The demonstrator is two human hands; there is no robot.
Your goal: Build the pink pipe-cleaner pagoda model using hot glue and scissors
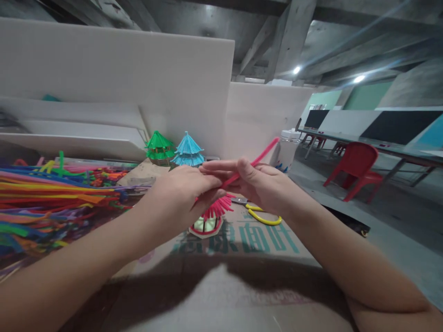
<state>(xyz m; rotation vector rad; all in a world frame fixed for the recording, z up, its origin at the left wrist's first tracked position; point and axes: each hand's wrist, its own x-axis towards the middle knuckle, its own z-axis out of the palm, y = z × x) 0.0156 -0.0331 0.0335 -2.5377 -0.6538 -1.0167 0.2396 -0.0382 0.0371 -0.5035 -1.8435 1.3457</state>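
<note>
A pink pipe cleaner (265, 152) runs slantwise between my two hands, its free end sticking up to the right. My right hand (254, 182) pinches it between thumb and fingers. The other end is in the closed fingers of my left hand (194, 184); both hands touch over the middle of the work surface. Below them stands a small pavilion model (206, 224) with a pink fringed roof and an octagonal base, its top hidden by my hands. Scissors with yellow handles (265, 217) lie just right of it.
Bundles of coloured pipe cleaners (51, 189) spread across the left. Behind my hands stand a green pavilion model (159, 147) and a blue pavilion model (188, 150). A lidded plastic bottle (288, 147) is at back right, and printed cardboard (221, 295) covers the surface.
</note>
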